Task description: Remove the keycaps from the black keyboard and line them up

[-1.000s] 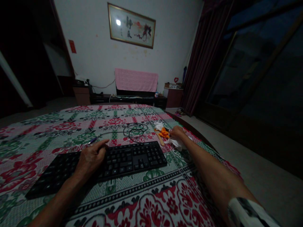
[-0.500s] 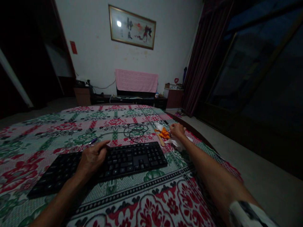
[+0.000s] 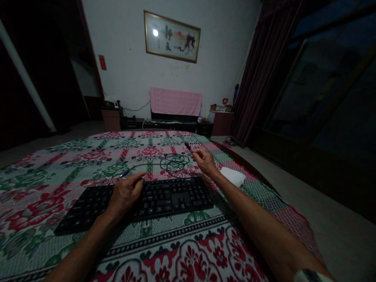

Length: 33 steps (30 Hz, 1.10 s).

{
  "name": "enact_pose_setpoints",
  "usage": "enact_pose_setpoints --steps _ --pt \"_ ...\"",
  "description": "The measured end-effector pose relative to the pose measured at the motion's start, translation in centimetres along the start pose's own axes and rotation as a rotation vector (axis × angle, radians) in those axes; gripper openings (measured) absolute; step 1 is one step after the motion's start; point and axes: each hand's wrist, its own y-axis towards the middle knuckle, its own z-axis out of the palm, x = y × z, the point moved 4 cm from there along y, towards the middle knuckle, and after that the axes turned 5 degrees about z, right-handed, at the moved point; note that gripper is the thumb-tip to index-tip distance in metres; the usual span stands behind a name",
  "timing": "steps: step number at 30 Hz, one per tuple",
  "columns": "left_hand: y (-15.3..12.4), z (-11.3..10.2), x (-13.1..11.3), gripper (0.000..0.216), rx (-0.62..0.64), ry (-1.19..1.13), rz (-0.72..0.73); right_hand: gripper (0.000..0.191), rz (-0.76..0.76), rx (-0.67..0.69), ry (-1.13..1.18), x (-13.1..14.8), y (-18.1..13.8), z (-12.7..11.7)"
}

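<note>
A black keyboard (image 3: 179, 198) lies on the patterned tablecloth in front of me. My left hand (image 3: 125, 194) rests over its left-middle part, index finger stretched towards the back edge and thumb on the keys. Beyond the keyboard's right end, my right hand (image 3: 204, 161) is closed around a slim black-ended tool (image 3: 188, 146), whose dark end points away and to the left. Too little of it shows to tell its exact kind. Behind the keyboard lies its coiled black cable (image 3: 173, 164) with a purple plug (image 3: 125, 172) near my left hand. White tissue (image 3: 233, 176) sits beside my right forearm.
The round table carries a red, green and white cloth (image 3: 147, 243), which reaches its right rim. Past the table stand a low dark cabinet and a screen draped with a pink towel (image 3: 176, 102). Dark curtains (image 3: 252, 78) hang to the right.
My right hand has moved left from over the table's right side and now holds the slim black-ended tool. The orange cloth is hidden from view. My left hand stays on the keyboard.
</note>
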Motion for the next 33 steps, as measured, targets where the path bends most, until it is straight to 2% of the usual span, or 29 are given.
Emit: enact_pose_setpoints --steps 3,5,7,10,14,17,20,25,30,31,33 --pt "0.1 -0.3 0.4 0.038 -0.015 0.053 -0.006 0.021 0.149 0.172 0.272 2.4 -1.5 4.0" --pt "0.2 -0.6 0.9 0.037 -0.016 0.137 0.005 0.026 0.237 0.208 0.366 3.3 -2.4 6.0" --pt "0.4 -1.0 1.4 0.037 0.013 0.252 0.052 0.031 0.275 0.22 0.318 3.7 -3.2 7.4" --pt "0.5 -1.3 1.9 0.036 0.115 0.389 0.124 0.032 0.202 0.23 0.038 3.8 -3.9 8.5" --pt "0.4 -1.0 2.4 0.036 0.259 0.47 0.112 0.034 0.034 0.237 -0.266 4.0 -5.0 9.0" --pt "0.2 -0.4 2.7 0.038 0.35 0.478 0.048 0.033 -0.037 0.285 -0.357 3.9 -5.7 9.3" --pt "0.1 -0.2 2.8 0.039 0.385 0.48 0.026 0.032 -0.084 0.313 -0.391 3.8 -6.0 9.4" --pt "0.2 -0.8 2.4 0.04 0.447 0.484 -0.018 0.032 -0.086 0.392 -0.432 4.2 -5.9 9.0" --pt "0.3 -1.3 2.1 0.041 0.522 0.434 -0.083 0.029 -0.056 0.571 -0.495 4.9 -5.7 8.3" --pt "0.3 -1.4 2.1 0.041 0.533 0.421 -0.086 0.029 -0.051 0.569 -0.489 4.9 -5.5 8.1" --pt "0.4 -1.6 2.1 0.041 0.532 0.393 -0.085 0.031 0.0 0.475 -0.474 4.4 -4.7 7.3"
